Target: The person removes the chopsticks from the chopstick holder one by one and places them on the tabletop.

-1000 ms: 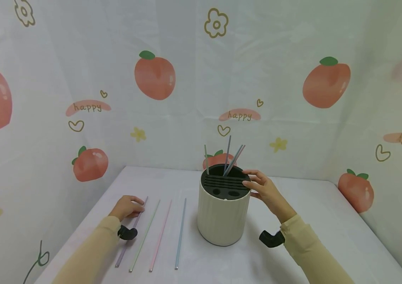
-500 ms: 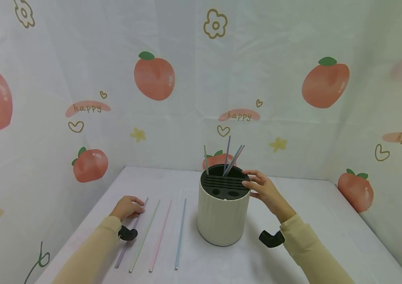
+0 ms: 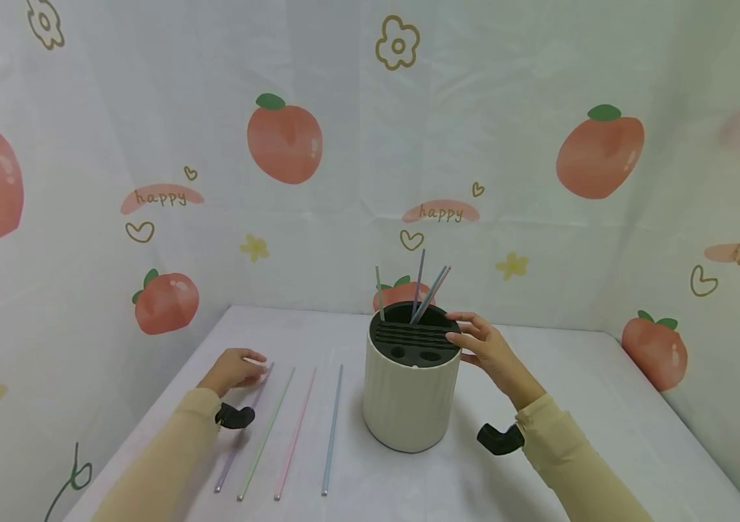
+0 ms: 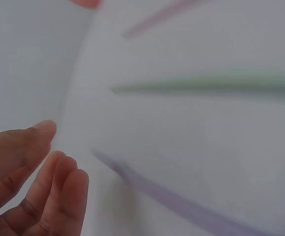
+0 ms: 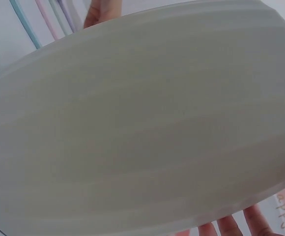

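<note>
My left hand [image 3: 236, 368] hovers just beside the far end of the purple chopstick [image 3: 229, 464], thumb and fingers apart with nothing between them. In the left wrist view, a gap shows between the fingertips [image 4: 76, 179] and that chopstick. Right of it lie a green chopstick [image 3: 265, 435], a pink one [image 3: 294, 435] and a blue one [image 3: 333, 435]. My right hand [image 3: 490, 355] holds the rim of a cream ribbed utensil holder [image 3: 409, 406], its fingers spread over the top and far side. Several chopsticks [image 3: 418, 286] lean inside the holder's black insert [image 3: 416, 337].
The utensil holder stands upright on a white-covered table [image 3: 540, 464], right of the row of chopsticks. Its insert has slots, round holes and one large opening at the back. A white curtain [image 3: 344, 246] printed with peaches hangs behind and at both sides.
My left hand has lifted slightly and drawn back from the purple chopstick, its fingers straightening. The purple chopstick has shifted a touch to the right. My right hand and the utensil holder stay put.
</note>
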The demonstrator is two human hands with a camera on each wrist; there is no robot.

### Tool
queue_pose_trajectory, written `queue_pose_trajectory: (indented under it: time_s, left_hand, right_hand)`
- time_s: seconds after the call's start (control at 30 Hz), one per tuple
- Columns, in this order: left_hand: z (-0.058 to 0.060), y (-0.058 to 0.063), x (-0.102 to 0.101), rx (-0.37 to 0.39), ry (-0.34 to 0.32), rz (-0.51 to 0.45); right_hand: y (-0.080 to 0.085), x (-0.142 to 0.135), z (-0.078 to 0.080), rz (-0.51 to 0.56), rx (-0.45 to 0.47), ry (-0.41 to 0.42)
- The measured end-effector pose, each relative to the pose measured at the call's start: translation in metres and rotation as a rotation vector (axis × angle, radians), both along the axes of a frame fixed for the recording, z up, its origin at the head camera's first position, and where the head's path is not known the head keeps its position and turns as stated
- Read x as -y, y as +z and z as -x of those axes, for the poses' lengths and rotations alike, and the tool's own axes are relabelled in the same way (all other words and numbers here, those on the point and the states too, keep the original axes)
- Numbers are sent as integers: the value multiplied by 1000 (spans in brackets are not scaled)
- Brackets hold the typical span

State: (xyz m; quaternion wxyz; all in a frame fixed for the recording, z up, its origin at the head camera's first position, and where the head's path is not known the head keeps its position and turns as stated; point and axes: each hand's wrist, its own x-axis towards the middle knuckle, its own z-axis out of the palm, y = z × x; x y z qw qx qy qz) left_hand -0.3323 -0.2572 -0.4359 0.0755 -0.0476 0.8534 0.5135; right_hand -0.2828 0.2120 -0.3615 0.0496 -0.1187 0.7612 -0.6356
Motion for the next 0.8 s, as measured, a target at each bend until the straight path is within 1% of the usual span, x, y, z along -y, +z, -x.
queue_pose_trajectory:
  time_s: [0.07, 0.13, 0.23, 0.37, 0.47, 0.53, 0.6, 0.7, 0.8]
  left_hand:
    - [4, 14, -7, -34, -35, -45]
    - [7, 31, -17, -83, -77, -84]
    - [9, 59, -38, -173, -143, -133]
    - [7, 97, -72, -300, -222, -206]
    - [3, 119, -98, -377, -271, -272]
    - [0, 128, -114, -411, -300, -311]
    - [-1, 133, -127, -436, -331, -342]
    - [-2, 136, -144, -452, -361, -373]
    - [-4, 134, -157, -450, -381, -389]
  right_hand:
    - [0, 0, 0, -2, 0, 0]
    - [0, 0, 0, -2, 0, -1]
    - [0, 0, 0, -5, 1, -3]
    - [1, 0, 0, 3, -1, -2]
    - [0, 0, 0, 11, -3, 1]
    - [0, 0, 0, 14, -3, 3]
    - [0, 0, 0, 13, -3, 3]
    - [1, 0, 0, 11, -2, 3]
    - [1, 0, -1, 11, -2, 2]
